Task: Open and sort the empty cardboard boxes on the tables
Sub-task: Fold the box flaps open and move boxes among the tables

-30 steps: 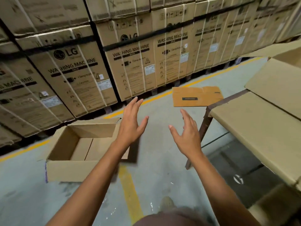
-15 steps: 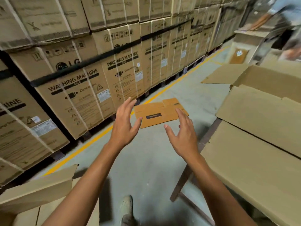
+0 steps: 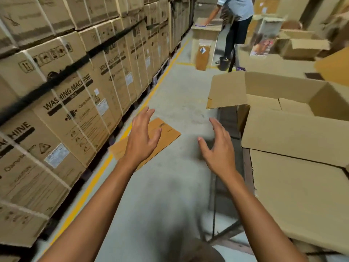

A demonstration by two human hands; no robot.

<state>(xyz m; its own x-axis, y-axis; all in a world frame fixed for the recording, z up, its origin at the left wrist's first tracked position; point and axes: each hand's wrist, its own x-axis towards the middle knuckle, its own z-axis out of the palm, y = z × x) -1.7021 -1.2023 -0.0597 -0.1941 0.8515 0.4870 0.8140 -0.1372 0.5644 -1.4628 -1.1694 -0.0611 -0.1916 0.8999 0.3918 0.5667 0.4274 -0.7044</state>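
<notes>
Both our hands are out in front of us and hold nothing. The left hand point(image 3: 142, 142) shows, fingers spread, over the flattened box point(image 3: 168, 134) that lies on the floor point(image 3: 170, 201). The right hand point(image 3: 220, 150) is released too, fingers loosely fanned, near the edge of the desk point(image 3: 246, 163). We judge the step to be a reach for the next box. The flattened box looks the likelier target, though the open box point(image 3: 279, 99) on the desk, flaps up and nothing visible inside, is also close to the right hand. To do it well, we bend and take the flat piece by two opposite edges, one hand on each, rather than clawing at its middle, since a sheet lying flush on concrete probably gives little to pinch. Lifting one corner first with the fingertips should help. Then we pull the sides apart so it squares up, and set it on the desk with its kind. We mind the washing-machine cartons point(image 3: 75, 103) close on the left and the yellow line point(image 3: 88, 190) beside the sheet. Another person point(image 3: 237, 17) works well apart down the aisle, so we have room to turn the cardboard.
</notes>
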